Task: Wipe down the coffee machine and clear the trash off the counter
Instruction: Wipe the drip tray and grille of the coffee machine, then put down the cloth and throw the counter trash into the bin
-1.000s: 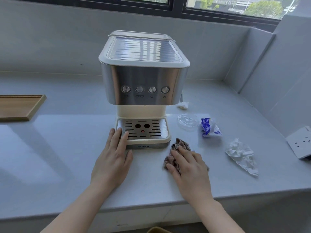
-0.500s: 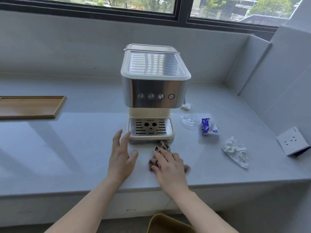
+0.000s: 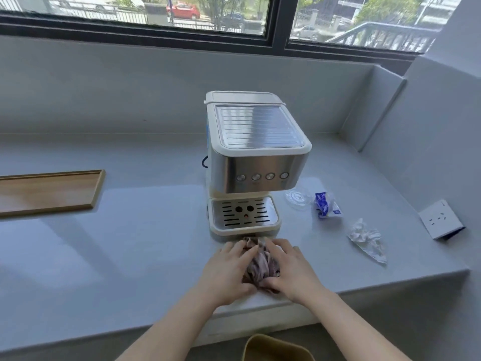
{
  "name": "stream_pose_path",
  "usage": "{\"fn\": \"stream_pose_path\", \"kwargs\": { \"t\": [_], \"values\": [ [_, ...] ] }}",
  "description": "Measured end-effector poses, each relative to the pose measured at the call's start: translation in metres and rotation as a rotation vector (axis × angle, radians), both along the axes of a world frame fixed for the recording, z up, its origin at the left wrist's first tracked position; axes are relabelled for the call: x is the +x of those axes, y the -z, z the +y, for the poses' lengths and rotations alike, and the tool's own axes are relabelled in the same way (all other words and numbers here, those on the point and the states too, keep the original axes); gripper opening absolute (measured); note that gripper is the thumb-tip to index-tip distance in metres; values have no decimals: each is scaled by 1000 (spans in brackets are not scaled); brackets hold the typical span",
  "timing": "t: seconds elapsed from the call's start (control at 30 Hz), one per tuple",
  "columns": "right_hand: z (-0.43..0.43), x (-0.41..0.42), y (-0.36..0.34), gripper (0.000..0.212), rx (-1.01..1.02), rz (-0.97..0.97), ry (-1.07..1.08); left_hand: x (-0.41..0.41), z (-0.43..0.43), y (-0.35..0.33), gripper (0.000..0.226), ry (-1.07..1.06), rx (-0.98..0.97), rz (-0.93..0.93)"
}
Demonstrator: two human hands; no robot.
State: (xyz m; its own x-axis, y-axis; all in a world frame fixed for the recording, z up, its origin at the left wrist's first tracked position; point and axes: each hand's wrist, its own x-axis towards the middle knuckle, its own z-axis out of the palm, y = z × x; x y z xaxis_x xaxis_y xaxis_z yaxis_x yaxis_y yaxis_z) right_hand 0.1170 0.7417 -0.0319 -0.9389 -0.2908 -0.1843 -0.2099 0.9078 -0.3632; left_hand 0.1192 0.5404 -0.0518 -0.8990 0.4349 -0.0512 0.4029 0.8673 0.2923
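Two hands meet on one cloth [image 3: 261,264], just in front of the machine [image 3: 255,152], and the far end of the cloth touches the machine's base. On my screen the left hand [image 3: 229,269] and the right hand [image 3: 291,269] each squeeze one side of the cloth. Their fingers are on top and their thumbs are tucked at the near end, so both hands are closed on it. I think I am bunching it into a ball that is easy to rub with, ready to wipe the machine. The trash lies to the right of the machine. A clear lid [image 3: 298,198] is just beside it, a blue wrapper [image 3: 326,205] is past the lid, and crumpled paper [image 3: 367,239] is farther right and nearer to me. A bin [image 3: 276,347] waits below the counter [image 3: 130,256] edge, in front of the machine, I guess for that trash. The wrapper has white writing, but it is too small to read. I can read no name on the machine.
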Motion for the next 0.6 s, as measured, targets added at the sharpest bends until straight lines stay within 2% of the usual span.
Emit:
{"fn": "stream_pose_path", "kwargs": {
  "t": [0.07,0.13,0.27,0.43,0.6],
  "values": [
    [-11,-5,-4,82,-24,-30,-41,-5,2,0,80,-9,4,18],
    [-19,-5,-9,59,-49,-29,-68,-7,0,-3,63,-6,39,49],
    [-37,0,-21,23,-57,-17,-89,-2,-16,-10,46,-42,158,-42],
    [-78,2,-32,16,-107,-1,-173,12,-67,-23,35,-77,168,-23],
    [-137,-1,-50,18,-176,22,-255,28,-127,-44,40,-167,191,23]
  ]
}}
